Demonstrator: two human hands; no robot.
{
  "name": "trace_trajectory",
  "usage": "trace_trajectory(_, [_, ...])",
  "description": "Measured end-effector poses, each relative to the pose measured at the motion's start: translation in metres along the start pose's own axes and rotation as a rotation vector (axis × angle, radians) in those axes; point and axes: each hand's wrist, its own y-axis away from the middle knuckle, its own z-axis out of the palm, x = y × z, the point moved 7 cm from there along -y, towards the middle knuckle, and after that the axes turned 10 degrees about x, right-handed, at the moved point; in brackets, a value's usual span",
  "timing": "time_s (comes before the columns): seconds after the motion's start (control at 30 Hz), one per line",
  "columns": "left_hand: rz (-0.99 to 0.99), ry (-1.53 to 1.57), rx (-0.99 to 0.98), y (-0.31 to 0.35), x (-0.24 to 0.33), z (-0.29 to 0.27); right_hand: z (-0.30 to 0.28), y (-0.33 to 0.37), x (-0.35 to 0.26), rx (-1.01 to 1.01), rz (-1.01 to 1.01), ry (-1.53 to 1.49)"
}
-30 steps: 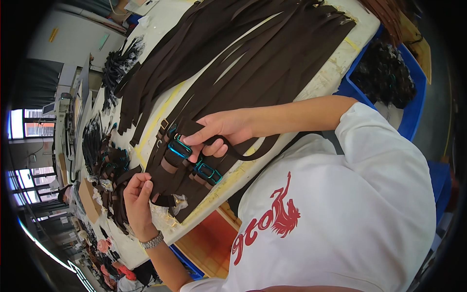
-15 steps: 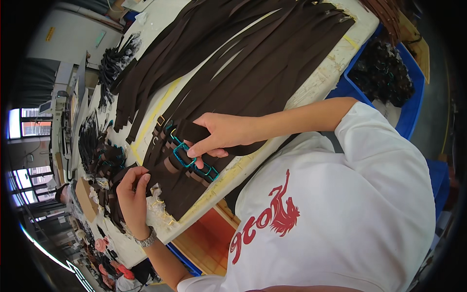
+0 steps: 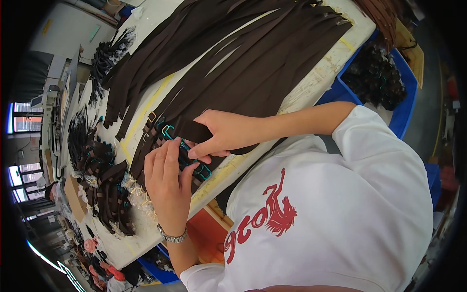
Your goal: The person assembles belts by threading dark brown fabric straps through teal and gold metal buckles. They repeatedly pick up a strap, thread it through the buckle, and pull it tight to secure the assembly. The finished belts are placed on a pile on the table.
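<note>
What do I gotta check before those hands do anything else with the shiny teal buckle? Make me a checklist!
1. Right hand at the teal buckle: ok, its thumb is at the edge.
2. Left hand there too: ok, its fingertips are close by the buckle.
3. Whole buckle easy to see: not ok, fingers cover part of it.
4. Dark strap threaded through it: cannot tell, the hands hide that spot.
5. Another teal buckle nearby: ok, it shows just past the left thumb.
</note>
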Motion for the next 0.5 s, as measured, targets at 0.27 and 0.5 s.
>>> trace_trajectory(0.27, [-0.126,0.175,0.119,0.014,-0.001,0.009,0.0,0.011,0.008,-0.018,0.129,-0.035])
trace_trajectory(0.5, [-0.465,0.562,0.309,0.044,-0.017,0.018,0.008,0.022,0.02,-0.072,0.149,-0.194])
